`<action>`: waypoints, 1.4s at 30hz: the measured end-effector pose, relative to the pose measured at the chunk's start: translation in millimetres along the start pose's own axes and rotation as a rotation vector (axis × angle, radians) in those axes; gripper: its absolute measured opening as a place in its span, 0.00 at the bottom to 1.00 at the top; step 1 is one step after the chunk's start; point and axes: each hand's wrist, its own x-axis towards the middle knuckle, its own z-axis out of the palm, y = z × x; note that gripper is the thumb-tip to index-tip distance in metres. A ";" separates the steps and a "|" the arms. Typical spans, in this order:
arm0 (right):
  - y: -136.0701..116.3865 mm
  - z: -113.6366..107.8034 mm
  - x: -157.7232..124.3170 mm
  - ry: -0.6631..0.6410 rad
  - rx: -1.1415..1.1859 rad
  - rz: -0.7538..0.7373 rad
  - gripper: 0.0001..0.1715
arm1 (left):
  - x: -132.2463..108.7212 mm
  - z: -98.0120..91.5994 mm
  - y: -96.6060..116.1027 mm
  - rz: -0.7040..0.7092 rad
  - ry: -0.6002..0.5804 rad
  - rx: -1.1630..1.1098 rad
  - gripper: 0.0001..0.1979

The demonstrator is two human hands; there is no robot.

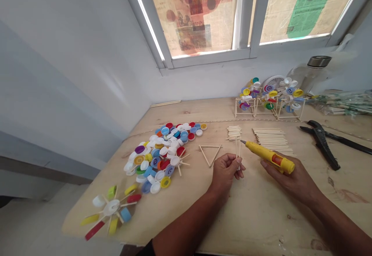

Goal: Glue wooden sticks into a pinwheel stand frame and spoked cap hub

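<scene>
Between its fingers and thumb, my left hand (pixel 228 169) pinches a pair of thin wooden sticks (pixel 238 147) that point away from me. My right hand (pixel 296 180) is wrapped around a yellow glue gun (pixel 269 156), its dark nozzle touching or very near the far end of those sticks. A triangle of sticks (pixel 209 154) lies flat just left of my left hand. Beyond the held sticks sits a small stack of short sticks (pixel 234 133), and a stack of longer sticks (pixel 273 140) lies behind the glue gun.
Bottle caps (pixel 162 151) are heaped at left, near a cap-and-stick wheel (pixel 111 207). Finished pinwheel stands (pixel 269 99) line the back by the wall. Black pliers-like cutters (pixel 322 143), a bagged bundle (pixel 345 103) and a clear bottle (pixel 316 70) are at right.
</scene>
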 end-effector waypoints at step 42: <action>0.5 0.6 -0.7 0.040 0.038 0.037 0.14 | 0.9 -0.4 -1.7 0.009 0.000 0.004 0.18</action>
